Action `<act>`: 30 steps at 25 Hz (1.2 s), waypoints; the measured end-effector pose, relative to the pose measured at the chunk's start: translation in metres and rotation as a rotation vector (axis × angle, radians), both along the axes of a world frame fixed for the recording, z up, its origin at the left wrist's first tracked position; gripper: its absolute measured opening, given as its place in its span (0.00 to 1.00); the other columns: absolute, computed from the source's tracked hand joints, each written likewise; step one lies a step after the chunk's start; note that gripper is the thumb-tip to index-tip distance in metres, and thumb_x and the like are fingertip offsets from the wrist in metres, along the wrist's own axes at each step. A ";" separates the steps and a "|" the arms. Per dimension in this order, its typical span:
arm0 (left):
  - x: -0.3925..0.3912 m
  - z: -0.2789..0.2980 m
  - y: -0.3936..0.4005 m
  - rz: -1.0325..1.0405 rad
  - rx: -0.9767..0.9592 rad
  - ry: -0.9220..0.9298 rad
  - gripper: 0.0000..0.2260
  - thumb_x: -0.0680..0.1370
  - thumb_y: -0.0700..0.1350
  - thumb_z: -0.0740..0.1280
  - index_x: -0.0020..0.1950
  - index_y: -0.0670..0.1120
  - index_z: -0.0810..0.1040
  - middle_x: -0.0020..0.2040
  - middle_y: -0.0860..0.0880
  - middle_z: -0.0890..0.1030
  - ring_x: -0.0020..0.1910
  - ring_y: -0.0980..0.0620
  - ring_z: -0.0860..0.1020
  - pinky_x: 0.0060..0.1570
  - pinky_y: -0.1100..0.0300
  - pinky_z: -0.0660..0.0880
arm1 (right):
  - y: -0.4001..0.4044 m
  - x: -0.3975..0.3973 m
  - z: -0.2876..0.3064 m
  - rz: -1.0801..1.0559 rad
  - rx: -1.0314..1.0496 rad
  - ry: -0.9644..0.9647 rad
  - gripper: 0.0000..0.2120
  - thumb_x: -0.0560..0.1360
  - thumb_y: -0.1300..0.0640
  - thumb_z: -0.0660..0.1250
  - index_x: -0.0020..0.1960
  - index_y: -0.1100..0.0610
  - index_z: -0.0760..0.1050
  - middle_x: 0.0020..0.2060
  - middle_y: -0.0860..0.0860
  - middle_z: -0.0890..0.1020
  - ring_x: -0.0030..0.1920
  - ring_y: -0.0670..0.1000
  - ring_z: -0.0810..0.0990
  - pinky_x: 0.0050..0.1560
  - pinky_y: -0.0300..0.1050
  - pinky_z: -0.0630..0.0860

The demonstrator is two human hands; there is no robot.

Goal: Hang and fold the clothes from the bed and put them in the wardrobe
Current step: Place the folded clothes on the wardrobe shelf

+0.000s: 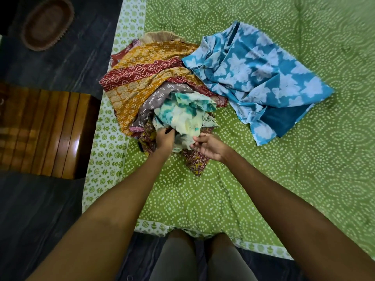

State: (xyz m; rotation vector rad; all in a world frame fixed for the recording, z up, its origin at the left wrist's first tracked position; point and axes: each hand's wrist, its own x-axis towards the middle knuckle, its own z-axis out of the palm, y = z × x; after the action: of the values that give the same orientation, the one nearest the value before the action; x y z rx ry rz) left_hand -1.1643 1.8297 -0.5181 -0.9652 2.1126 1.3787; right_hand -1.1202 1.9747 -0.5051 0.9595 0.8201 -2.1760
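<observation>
On the bed (263,189), spread with a green dotted sheet, a heap of clothes (154,88) lies near the left edge, with a blue and white garment (255,78) spread just to its right. The left hand (164,137) digs into the near side of the heap, its grip closed on a pale teal-and-cream garment (186,116). The right hand (210,146) touches the same cloth, fingers loosely curled, holding nothing that can be made out.

Left hand's (164,138) fingertips were buried in the clothes pile (162,94), grip unclear. Lower garments in pile mostly covered by the top ones. Bed (284,179) was cut off at top, right & bottom edges. Wood furniture (40,128) cut off at left. Right hand (209,146) slightly blurred.
</observation>
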 end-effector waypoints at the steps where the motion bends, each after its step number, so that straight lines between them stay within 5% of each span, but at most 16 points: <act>1: 0.008 0.007 0.000 0.060 0.038 -0.035 0.20 0.80 0.40 0.61 0.71 0.39 0.65 0.61 0.45 0.73 0.47 0.51 0.75 0.37 0.66 0.78 | -0.003 0.012 0.010 0.058 0.002 0.038 0.05 0.76 0.72 0.59 0.50 0.65 0.69 0.44 0.57 0.74 0.39 0.50 0.74 0.39 0.40 0.81; 3: 0.023 0.030 0.002 0.159 0.115 -0.129 0.23 0.80 0.47 0.61 0.73 0.43 0.61 0.70 0.44 0.65 0.59 0.46 0.74 0.53 0.51 0.77 | -0.010 0.040 0.033 0.112 -0.018 0.082 0.09 0.67 0.71 0.62 0.47 0.64 0.71 0.41 0.55 0.78 0.36 0.50 0.77 0.37 0.39 0.79; 5: 0.042 0.049 0.003 0.248 0.350 -0.211 0.19 0.81 0.51 0.56 0.67 0.41 0.68 0.67 0.46 0.70 0.60 0.43 0.74 0.52 0.51 0.75 | -0.012 0.071 0.047 0.073 -0.026 0.071 0.20 0.57 0.64 0.61 0.49 0.68 0.72 0.40 0.54 0.82 0.36 0.50 0.80 0.38 0.40 0.79; 8: 0.073 0.082 0.003 0.337 0.746 -0.265 0.20 0.82 0.52 0.53 0.68 0.43 0.70 0.67 0.46 0.72 0.66 0.43 0.70 0.58 0.48 0.68 | -0.002 0.111 0.066 0.040 0.020 0.019 0.21 0.66 0.64 0.54 0.56 0.72 0.70 0.41 0.56 0.84 0.39 0.52 0.82 0.44 0.44 0.80; 11: 0.094 0.117 0.004 0.132 0.779 -0.257 0.21 0.81 0.56 0.54 0.63 0.42 0.74 0.62 0.43 0.77 0.62 0.42 0.74 0.60 0.44 0.67 | 0.011 0.145 0.084 -0.035 0.051 0.003 0.19 0.75 0.60 0.49 0.60 0.66 0.72 0.40 0.57 0.85 0.38 0.53 0.84 0.43 0.45 0.80; 14: 0.101 0.149 0.010 -0.026 0.766 -0.177 0.17 0.80 0.53 0.57 0.54 0.42 0.78 0.53 0.44 0.82 0.55 0.45 0.78 0.59 0.46 0.72 | 0.018 0.165 0.107 -0.281 0.009 0.111 0.27 0.67 0.50 0.64 0.63 0.64 0.72 0.50 0.60 0.83 0.47 0.58 0.83 0.51 0.52 0.79; 17: 0.102 0.171 0.009 -0.056 0.677 -0.042 0.15 0.76 0.51 0.65 0.56 0.42 0.78 0.57 0.42 0.80 0.60 0.42 0.77 0.63 0.46 0.71 | 0.031 0.173 0.133 -0.416 0.111 0.228 0.13 0.74 0.56 0.63 0.55 0.61 0.76 0.44 0.57 0.85 0.41 0.57 0.84 0.45 0.53 0.81; 19: 0.103 0.189 0.008 -0.043 0.739 -0.002 0.16 0.75 0.49 0.66 0.59 0.42 0.77 0.58 0.41 0.80 0.60 0.41 0.77 0.60 0.46 0.74 | 0.047 0.175 0.157 -0.456 0.179 0.270 0.12 0.68 0.59 0.68 0.50 0.61 0.75 0.39 0.57 0.85 0.37 0.56 0.83 0.43 0.52 0.81; 23: 0.102 0.226 0.005 -0.029 0.769 0.014 0.09 0.78 0.45 0.65 0.51 0.40 0.78 0.46 0.42 0.83 0.42 0.45 0.82 0.34 0.52 0.81 | 0.078 0.189 0.206 -0.558 0.150 0.403 0.40 0.39 0.59 0.83 0.50 0.64 0.76 0.42 0.59 0.84 0.40 0.58 0.83 0.47 0.56 0.79; 26: 0.117 0.257 0.010 -0.172 0.678 0.054 0.09 0.81 0.43 0.59 0.43 0.42 0.75 0.30 0.45 0.82 0.29 0.49 0.81 0.28 0.56 0.79 | 0.081 0.212 0.230 -0.560 0.100 0.497 0.40 0.43 0.61 0.83 0.53 0.62 0.75 0.44 0.59 0.84 0.42 0.57 0.84 0.41 0.52 0.82; 28: 0.122 0.277 0.008 -0.192 0.689 0.122 0.11 0.81 0.39 0.58 0.41 0.40 0.73 0.32 0.46 0.81 0.32 0.49 0.80 0.34 0.56 0.78 | 0.069 0.227 0.244 -0.436 0.241 0.546 0.33 0.48 0.58 0.83 0.51 0.59 0.78 0.44 0.56 0.84 0.43 0.55 0.84 0.43 0.53 0.81; 30: 0.114 0.291 -0.002 -0.168 0.721 0.228 0.09 0.80 0.37 0.60 0.40 0.38 0.73 0.34 0.42 0.81 0.28 0.49 0.80 0.30 0.59 0.78 | 0.058 0.239 0.265 -0.295 0.359 0.557 0.19 0.55 0.60 0.78 0.45 0.59 0.81 0.40 0.54 0.84 0.37 0.52 0.83 0.38 0.48 0.81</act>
State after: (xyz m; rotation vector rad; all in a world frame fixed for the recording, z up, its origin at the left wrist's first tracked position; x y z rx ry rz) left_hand -1.0505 1.8273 -0.2275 -0.3439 1.5663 2.0116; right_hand -0.8810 2.0331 -0.2398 0.6635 1.4453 -2.6610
